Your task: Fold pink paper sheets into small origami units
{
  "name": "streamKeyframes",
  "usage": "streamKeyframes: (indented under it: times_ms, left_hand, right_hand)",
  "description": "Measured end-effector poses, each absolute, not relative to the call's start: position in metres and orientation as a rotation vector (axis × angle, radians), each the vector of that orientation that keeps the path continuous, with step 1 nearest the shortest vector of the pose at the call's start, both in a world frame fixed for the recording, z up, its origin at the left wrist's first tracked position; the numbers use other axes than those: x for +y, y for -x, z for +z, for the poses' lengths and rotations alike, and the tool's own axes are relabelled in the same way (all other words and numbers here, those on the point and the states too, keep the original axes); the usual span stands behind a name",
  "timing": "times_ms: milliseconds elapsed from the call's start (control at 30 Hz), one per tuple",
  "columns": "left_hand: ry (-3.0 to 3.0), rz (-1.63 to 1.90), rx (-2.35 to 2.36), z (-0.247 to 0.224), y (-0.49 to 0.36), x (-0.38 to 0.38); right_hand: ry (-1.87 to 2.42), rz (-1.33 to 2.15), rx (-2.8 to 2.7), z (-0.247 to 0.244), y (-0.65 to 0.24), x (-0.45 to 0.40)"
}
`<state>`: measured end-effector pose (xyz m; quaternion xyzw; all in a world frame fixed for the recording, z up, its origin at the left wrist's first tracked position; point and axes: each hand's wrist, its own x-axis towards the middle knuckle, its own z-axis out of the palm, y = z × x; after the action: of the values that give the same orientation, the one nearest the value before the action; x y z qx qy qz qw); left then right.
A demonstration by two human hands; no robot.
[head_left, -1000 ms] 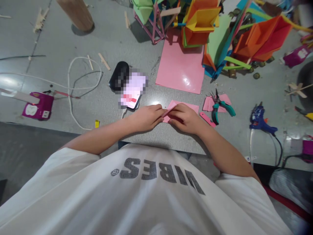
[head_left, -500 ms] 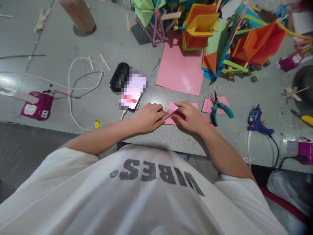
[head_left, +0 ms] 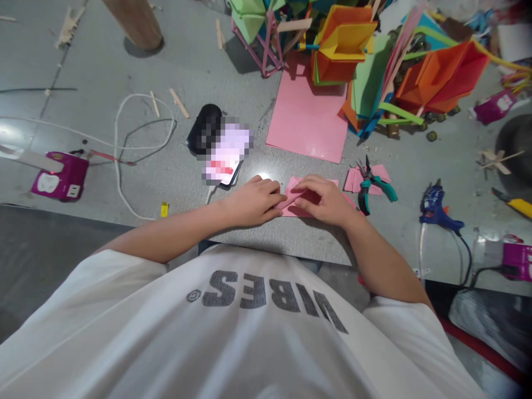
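Note:
A piece of pink paper [head_left: 292, 210], partly folded over, lies on the grey tabletop close to its front edge. My left hand [head_left: 260, 200] grips the paper's left end, thumb and fingers closed there. On the folded part, my right hand [head_left: 320, 199] has its thumb and curled fingers pinching the paper. Both hands cover some of the sheet. Just right of my right hand, pliers with teal handles [head_left: 387, 189] rest on small folded pink pieces [head_left: 353, 179]. Behind the hands lies a larger pink sheet [head_left: 305, 119].
A phone [head_left: 228, 149] and a black case [head_left: 203, 128] lie to the left, with a white cable [head_left: 117, 183]. Folded coloured paper shapes [head_left: 344, 41] crowd the back. A blue glue gun [head_left: 436, 208] and a yellow-handled cutter [head_left: 519, 207] are at right.
The fold in the pink paper now lies lower and flatter. My right hand has shifted slightly toward me, and both hands keep hold of the sheet.

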<state>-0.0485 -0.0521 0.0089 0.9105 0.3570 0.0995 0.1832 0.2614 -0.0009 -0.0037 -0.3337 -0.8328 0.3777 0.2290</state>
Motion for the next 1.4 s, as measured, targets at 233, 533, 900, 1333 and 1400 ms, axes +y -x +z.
streamKeyframes:
  times_ms: [233, 533, 900, 1333, 1400]
  left_hand:
    - [-2.557, 0.282, 0.983, 0.0088, 0.0491, -0.0507]
    - [-2.506, 0.298, 1.012, 0.0092, 0.0477, -0.0507]
    - [-2.497, 0.298, 1.001, 0.0081, 0.0479, -0.0485]
    - [-2.549, 0.262, 0.996, 0.0103, 0.0464, -0.0483]
    - [-2.559, 0.252, 0.994, 0.0101, 0.0459, -0.0479]
  right_hand:
    - [0.975, 1.105, -2.251, -0.0025, -0.2596, -0.0061]
    - [0.946, 1.153, -2.259, -0.0040, -0.2606, -0.0041]
    - [0.957, 1.155, -2.285, -0.0083, -0.2608, -0.0035]
    - [1.039, 1.161, -2.184, -0.0050, -0.2558, -0.0036]
    - [1.082, 1.208, -2.124, -0.0025, -0.2561, -0.0023]
